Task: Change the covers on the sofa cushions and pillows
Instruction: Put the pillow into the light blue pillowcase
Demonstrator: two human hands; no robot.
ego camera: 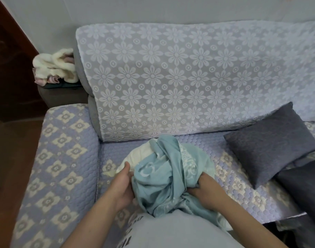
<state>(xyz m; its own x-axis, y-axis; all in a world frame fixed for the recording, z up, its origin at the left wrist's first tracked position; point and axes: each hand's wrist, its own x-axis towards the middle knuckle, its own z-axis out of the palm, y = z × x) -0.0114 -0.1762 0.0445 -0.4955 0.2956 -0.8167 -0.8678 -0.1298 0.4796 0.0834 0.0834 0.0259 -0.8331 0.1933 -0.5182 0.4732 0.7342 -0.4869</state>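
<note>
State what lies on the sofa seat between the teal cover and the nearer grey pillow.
In the head view, only bare quilted sofa seat lies between the teal cover and the grey pillow; nothing rests on that stretch.

Both forearms are bare from the bottom edge of the view up to the wrists, with no sleeve, watch or band showing on either. The left hand (121,185) and the right hand (206,191) wear no gloves and no visible rings. Between the arms, the person's light grey top (180,230) fills the lower centre, with dark printed lettering on its left side, too cropped to read.
</note>
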